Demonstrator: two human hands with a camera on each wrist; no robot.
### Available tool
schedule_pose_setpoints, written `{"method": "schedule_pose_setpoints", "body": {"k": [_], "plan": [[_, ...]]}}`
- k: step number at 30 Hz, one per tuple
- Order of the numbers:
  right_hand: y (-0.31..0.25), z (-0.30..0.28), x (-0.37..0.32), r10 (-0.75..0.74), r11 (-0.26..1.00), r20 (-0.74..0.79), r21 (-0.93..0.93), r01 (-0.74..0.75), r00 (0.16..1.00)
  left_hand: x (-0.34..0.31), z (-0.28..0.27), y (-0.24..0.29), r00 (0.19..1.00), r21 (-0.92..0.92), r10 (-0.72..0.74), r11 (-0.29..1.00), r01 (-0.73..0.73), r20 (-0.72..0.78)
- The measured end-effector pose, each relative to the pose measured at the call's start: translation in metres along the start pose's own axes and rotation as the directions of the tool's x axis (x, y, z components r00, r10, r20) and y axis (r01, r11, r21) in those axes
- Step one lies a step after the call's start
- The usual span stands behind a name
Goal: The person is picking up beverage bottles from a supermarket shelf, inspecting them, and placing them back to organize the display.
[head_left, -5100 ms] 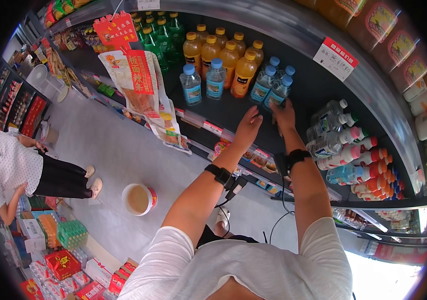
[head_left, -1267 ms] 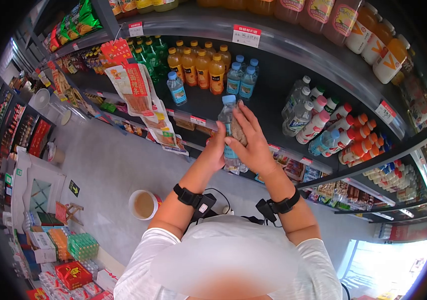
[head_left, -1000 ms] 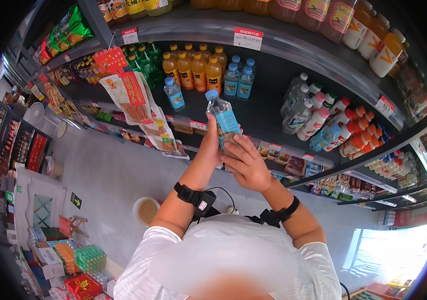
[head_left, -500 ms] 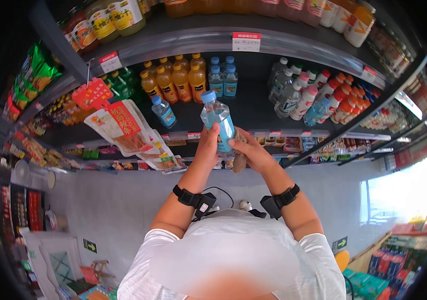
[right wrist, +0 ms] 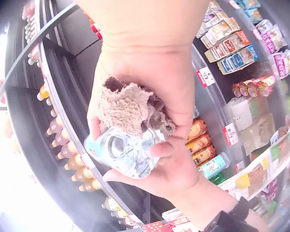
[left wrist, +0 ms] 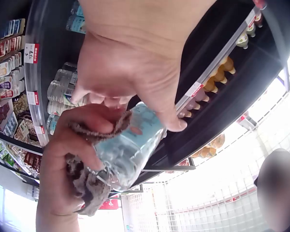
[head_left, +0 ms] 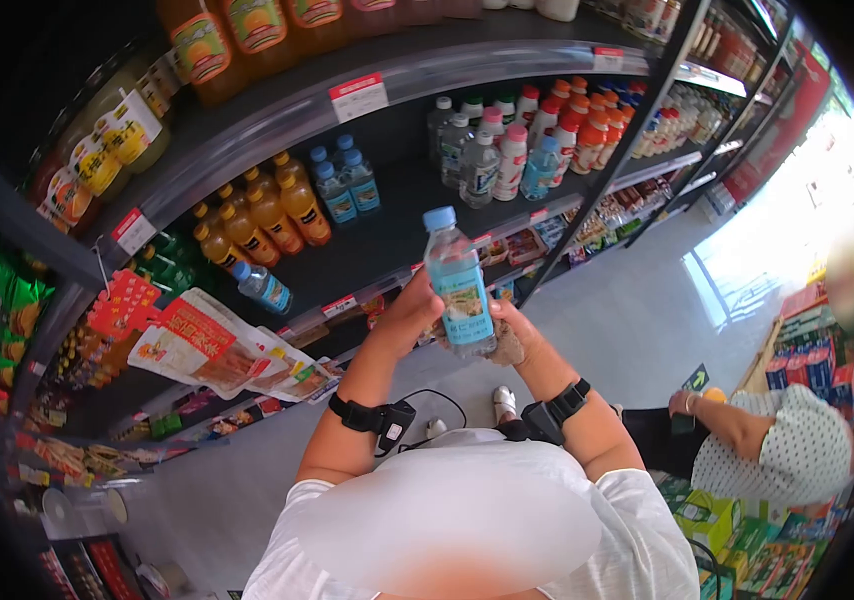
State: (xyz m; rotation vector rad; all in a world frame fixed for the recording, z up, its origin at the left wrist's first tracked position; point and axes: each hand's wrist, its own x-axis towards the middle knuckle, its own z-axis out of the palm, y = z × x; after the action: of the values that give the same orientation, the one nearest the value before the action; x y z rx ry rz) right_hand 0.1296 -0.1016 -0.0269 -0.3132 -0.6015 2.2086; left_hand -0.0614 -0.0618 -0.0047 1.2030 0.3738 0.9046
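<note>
A clear water bottle [head_left: 457,290] with a blue cap and blue label is held nearly upright between both hands, in front of the shelf. My left hand [head_left: 412,312] grips its side, the thumb along the label in the left wrist view. My right hand [head_left: 519,330] holds a rumpled grey-brown cloth [right wrist: 125,108] against the lower part of the bottle, fingers curled round both. In the right wrist view the bottle's clear base [right wrist: 130,152] shows beside the cloth. Another blue-capped bottle [head_left: 262,287] stands at the shelf's front edge, with several more [head_left: 347,185] behind.
Orange juice bottles [head_left: 257,215] stand on the same dark shelf [head_left: 397,235], and red- and white-capped bottles [head_left: 562,130] at its right. Hanging snack packets [head_left: 222,345] jut out at the left. Another person [head_left: 782,445] is at the right, near stacked boxes [head_left: 747,540].
A bottle has come off the shelf into both hands. It has been turned about against the cloth and now stands more upright, label facing up. The head view has swung right.
</note>
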Motion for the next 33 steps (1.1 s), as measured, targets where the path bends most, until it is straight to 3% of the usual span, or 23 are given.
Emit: {"method": "schedule_pose_setpoints", "body": {"k": [2, 4, 5, 8, 13, 15, 19, 22, 23, 26, 27, 28, 30, 31, 32, 33], "plan": [[0.005, 0.007, -0.008, -0.002, 0.999, -0.064, -0.041, -0.001, 0.998, 0.003, 0.023, 0.022, 0.997, -0.032, -0.049, 0.998, 0.050, 0.055], [0.004, 0.021, -0.011, -0.010, 0.999, -0.087, -0.044, 0.006, 0.996, 0.005, 0.025, 0.016, 0.999, -0.065, -0.045, 0.997, 0.044, -0.013], [0.005, 0.000, -0.009, 0.007, 0.996, -0.034, -0.083, -0.010, 0.999, 0.006, 0.025, 0.013, 0.998, -0.082, -0.041, 0.996, 0.037, -0.050], [-0.015, 0.022, -0.014, 0.089, 0.983, -0.319, -0.125, -0.135, 0.944, 0.010, 0.035, 0.005, 0.984, 0.027, 0.070, 0.997, -0.067, -0.162], [-0.032, 0.004, -0.028, 0.076, 0.996, -0.370, -0.021, -0.090, 0.926, 0.025, 0.051, -0.016, 0.949, 0.367, 0.202, 0.925, -0.104, -0.241], [-0.041, -0.001, -0.040, 0.038, 0.991, -0.412, -0.099, -0.087, 0.910, 0.033, 0.062, -0.024, 0.916, 0.525, 0.284, 0.845, -0.100, -0.282], [-0.060, -0.017, -0.072, -0.094, 0.944, -0.496, -0.320, -0.082, 0.863, 0.054, 0.085, -0.039, 0.885, 0.298, 0.236, 0.947, -0.117, -0.402], [-0.080, -0.017, -0.095, -0.323, 0.888, -0.476, -0.452, 0.088, 0.818, 0.067, 0.097, -0.044, 0.873, 0.216, 0.182, 0.972, -0.090, -0.452], [-0.086, -0.013, -0.101, -0.412, 0.875, -0.497, -0.448, 0.181, 0.764, 0.069, 0.105, -0.045, 0.882, 0.227, 0.174, 0.971, -0.079, -0.438], [-0.100, 0.004, -0.114, -0.720, 0.583, -0.325, -0.763, 0.281, 0.613, 0.077, 0.119, -0.076, 0.901, 0.012, 0.020, 1.000, -0.017, -0.434], [-0.099, -0.006, -0.113, -0.800, 0.279, -0.061, -0.918, 0.280, 0.597, 0.082, 0.125, -0.089, 0.927, -0.046, 0.009, 0.999, -0.028, -0.374], [-0.099, -0.001, -0.116, -0.784, 0.048, 0.078, -0.981, 0.187, 0.616, 0.085, 0.133, -0.101, 0.950, -0.105, -0.001, 0.994, -0.034, -0.313], [-0.099, 0.010, -0.124, -0.653, -0.421, 0.312, -0.907, 0.012, 0.690, 0.090, 0.147, -0.110, 0.971, -0.226, -0.050, 0.974, -0.004, -0.232], [-0.103, 0.009, -0.128, -0.648, -0.422, 0.299, -0.907, -0.003, 0.701, 0.093, 0.153, -0.108, 0.974, -0.286, -0.090, 0.958, 0.027, -0.209], [-0.104, 0.005, -0.131, -0.685, -0.334, 0.245, -0.943, 0.003, 0.686, 0.093, 0.160, -0.105, 0.974, -0.346, -0.129, 0.936, 0.058, -0.184], [-0.104, 0.002, -0.131, -0.718, -0.240, 0.185, -0.971, 0.010, 0.671, 0.093, 0.176, -0.083, 0.954, -0.294, -0.162, 0.952, 0.084, -0.251]]}}
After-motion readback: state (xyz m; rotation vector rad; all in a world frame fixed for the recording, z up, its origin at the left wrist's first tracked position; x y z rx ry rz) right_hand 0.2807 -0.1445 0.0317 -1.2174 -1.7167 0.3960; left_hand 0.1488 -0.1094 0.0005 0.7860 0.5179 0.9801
